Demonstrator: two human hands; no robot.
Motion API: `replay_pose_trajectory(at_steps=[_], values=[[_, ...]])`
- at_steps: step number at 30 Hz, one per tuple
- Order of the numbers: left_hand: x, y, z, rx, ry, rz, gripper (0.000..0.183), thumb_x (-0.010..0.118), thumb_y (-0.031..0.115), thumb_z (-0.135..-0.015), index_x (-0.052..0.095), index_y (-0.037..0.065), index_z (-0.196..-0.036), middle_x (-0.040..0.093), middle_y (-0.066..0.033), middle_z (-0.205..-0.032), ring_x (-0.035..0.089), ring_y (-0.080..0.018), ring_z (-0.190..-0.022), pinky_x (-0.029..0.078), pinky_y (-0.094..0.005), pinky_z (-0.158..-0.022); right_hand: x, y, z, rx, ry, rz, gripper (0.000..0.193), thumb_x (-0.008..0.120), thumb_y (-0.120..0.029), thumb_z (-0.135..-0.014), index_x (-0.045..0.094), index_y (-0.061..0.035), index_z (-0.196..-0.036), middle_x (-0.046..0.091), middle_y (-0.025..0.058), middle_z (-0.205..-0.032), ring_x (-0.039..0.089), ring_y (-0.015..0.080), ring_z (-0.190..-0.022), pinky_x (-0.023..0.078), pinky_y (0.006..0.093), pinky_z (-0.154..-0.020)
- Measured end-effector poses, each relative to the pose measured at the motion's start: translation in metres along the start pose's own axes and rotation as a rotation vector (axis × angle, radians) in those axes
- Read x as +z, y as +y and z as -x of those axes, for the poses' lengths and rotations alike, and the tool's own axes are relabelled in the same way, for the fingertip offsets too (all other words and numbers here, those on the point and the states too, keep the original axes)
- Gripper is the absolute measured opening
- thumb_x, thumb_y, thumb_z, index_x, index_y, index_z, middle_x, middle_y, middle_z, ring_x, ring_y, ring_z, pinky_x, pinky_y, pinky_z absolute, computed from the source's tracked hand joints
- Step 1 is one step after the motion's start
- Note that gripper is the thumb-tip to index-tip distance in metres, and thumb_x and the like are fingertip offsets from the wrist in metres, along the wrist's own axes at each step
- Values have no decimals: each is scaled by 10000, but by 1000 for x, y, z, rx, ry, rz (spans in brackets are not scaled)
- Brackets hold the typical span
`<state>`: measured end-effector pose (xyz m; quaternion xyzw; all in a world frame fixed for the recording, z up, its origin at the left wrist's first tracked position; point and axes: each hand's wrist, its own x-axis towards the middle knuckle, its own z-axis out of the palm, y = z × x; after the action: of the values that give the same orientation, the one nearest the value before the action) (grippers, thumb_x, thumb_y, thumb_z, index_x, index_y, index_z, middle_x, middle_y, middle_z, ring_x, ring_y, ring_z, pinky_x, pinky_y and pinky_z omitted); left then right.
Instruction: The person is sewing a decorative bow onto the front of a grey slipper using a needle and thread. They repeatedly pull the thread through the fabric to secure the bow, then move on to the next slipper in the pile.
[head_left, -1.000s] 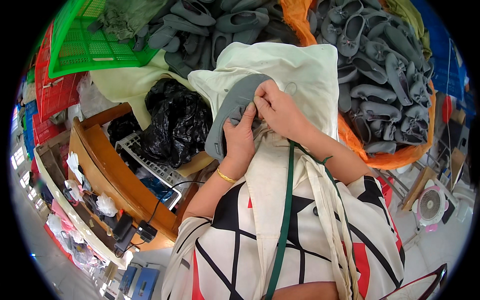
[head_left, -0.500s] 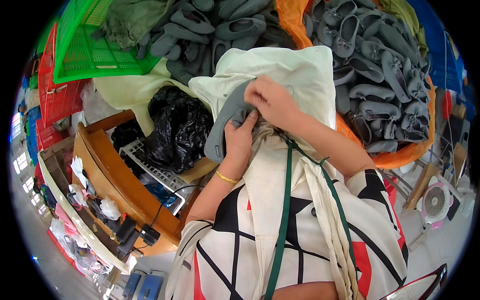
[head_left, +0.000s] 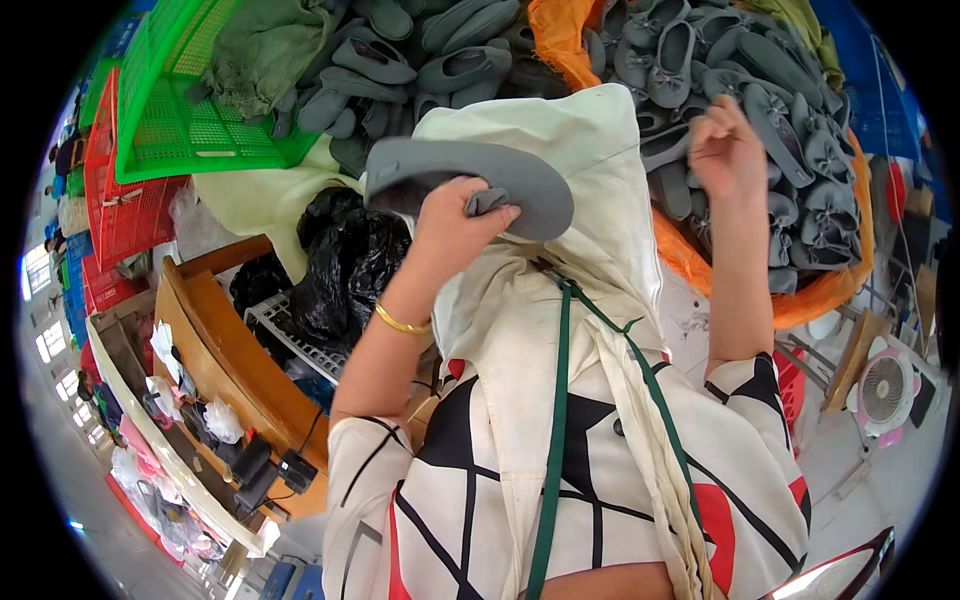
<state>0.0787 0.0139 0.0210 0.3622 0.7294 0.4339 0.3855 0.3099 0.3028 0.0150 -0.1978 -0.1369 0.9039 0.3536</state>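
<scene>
My left hand (head_left: pixel 455 225) is closed around a grey slip-on shoe (head_left: pixel 540 190), held sideways above my lap. A small gathered piece of grey fabric, like a bow, sticks out beside the thumb. My right hand (head_left: pixel 725 150) is raised well apart from the shoe, in front of the pile of grey shoes at the right. Its fingers are curled together; whatever they may pinch is too small to make out. Under the shoe a white cloth (head_left: pixel 590 130) covers my lap, next to my cream apron (head_left: pixel 510 330) with green ties.
Grey shoes with bows (head_left: pixel 790 160) fill an orange-lined container (head_left: pixel 790 315) at the right; more grey shoes (head_left: pixel 370 60) lie ahead. A green basket (head_left: pixel 170 150), black plastic bag (head_left: pixel 350 265) and wooden drawer (head_left: pixel 215 370) stand left. A fan (head_left: pixel 885 387) stands at the right.
The shoe has turned from upright to sideways in my left hand, which has moved slightly up and left. My right hand has left the shoe and swung up to the right.
</scene>
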Motion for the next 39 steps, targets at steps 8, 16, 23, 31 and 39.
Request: replay_pose_trajectory(at_steps=[8,16,23,31,39], values=[[26,-1,-39,40,-738,-454,254,744,218,-742,664,-15,-806,623,-195,-765,617,-370,-756,495,-430,-707,-76,-71,54,-633,630,-24,270,497,-40,-1004,418,-15,-748,413,40,-670,405,174,-601,405,547,-1120],[43,-12,8,605,-198,-745,249,764,137,-735,654,44,-938,642,-102,-939,603,-305,-955,496,-419,-781,-118,-45,91,-714,644,152,188,570,-72,-982,489,-30,-817,487,34,-711,463,150,-639,402,527,-1092],[59,-19,53,549,33,-925,253,768,133,-758,647,57,-966,652,-84,-928,631,-289,-808,522,-359,-694,-108,-36,98,-868,465,480,110,614,-82,-966,524,-18,-962,571,35,-755,537,112,-681,478,388,-980],[67,-51,41,-111,-136,136,159,713,103,-849,621,28,-953,632,-118,-825,610,-241,-676,469,-305,-601,-96,-22,114,-965,472,898,143,590,-123,-993,541,3,-1040,609,20,-794,549,85,-720,489,246,-836],[68,-19,63,429,296,-635,217,743,114,-750,668,78,-950,643,-96,-953,608,-314,-899,508,-403,-760,-65,53,98,-589,164,917,101,535,-24,-980,541,-25,-1080,570,15,-791,539,89,-691,494,251,-747]])
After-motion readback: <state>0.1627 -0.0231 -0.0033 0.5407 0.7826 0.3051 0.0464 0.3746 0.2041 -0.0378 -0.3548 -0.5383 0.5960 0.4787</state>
